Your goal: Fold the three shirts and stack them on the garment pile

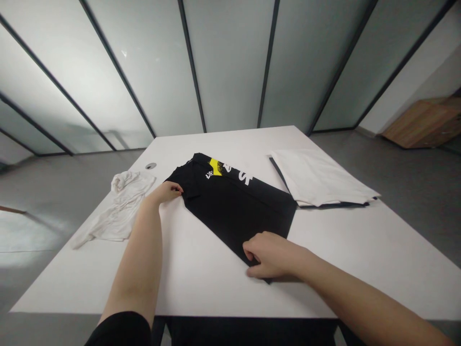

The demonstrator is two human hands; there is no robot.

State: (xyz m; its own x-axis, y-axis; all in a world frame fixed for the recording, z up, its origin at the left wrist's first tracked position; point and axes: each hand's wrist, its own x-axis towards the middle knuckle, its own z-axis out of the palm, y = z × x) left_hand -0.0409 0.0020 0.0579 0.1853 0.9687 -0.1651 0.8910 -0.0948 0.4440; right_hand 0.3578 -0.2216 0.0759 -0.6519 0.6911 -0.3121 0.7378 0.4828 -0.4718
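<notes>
**Crumpled cloth:** crumpled off-white cotton garment in a loose heap at the L side of the long white rectangular table, near a round metal cable grommet.

**L hand:** L hand at the upper-L edge of the black shirt, fingers curled over the cloth. Could be a light grip or just resting; hard to tell from this angle.

**Shirt:** folded black cotton shirt lies flat at mid-table, at a slant, w/ white lettering and a yellow printed patch at the far end.

**R hand:** R hand closed on the near corner of the shirt, fingers on top, thumb tucked under, pinching the cloth.

**Stack:** neat flat stack of folded white cloth w/ a dark layer beneath, at the far R of the table, just beside the shirt, not touching the hands.

**Back R:** low wooden cabinet against the wall, past frosted glass panels.

**Step in hand:** judging by the layout, both hands are squaring up the folded shirt on the table.

**Next move calls for:** even tension at both edges, so the layers stay flat and aligned.
</notes>
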